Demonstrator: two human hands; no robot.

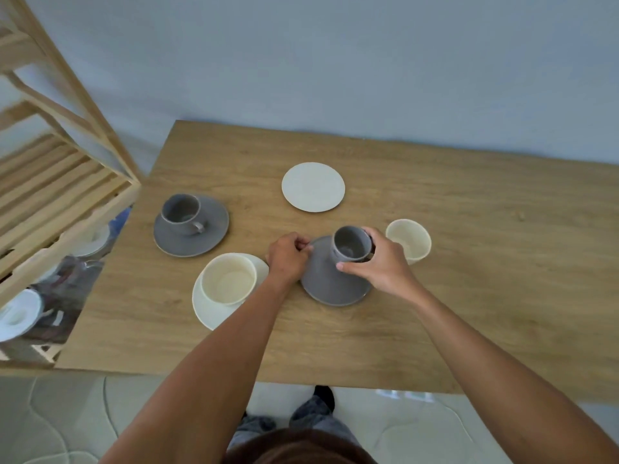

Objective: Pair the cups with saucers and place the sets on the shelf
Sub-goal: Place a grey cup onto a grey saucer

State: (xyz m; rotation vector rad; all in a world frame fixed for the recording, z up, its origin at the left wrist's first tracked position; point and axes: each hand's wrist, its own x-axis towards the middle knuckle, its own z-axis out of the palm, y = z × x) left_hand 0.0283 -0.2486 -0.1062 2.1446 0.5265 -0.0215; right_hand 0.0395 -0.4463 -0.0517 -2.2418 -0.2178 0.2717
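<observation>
On the wooden table [469,262], my right hand [378,262] grips a grey cup [351,244] over a grey saucer [330,283]. My left hand [288,257] pinches that saucer's left rim. At the left stands a second grey cup [181,212] on its own grey saucer [211,236]. A cream cup [229,277] rests on a cream saucer [207,309] beside my left forearm. Another cream cup [410,239] stands alone just right of my right hand. An empty cream saucer [313,186] lies farther back.
A slatted wooden shelf [57,182] stands off the table's left edge. Its lower level holds white dishes [20,313]. A blue-grey wall runs behind the table. The floor and my legs show below the near edge.
</observation>
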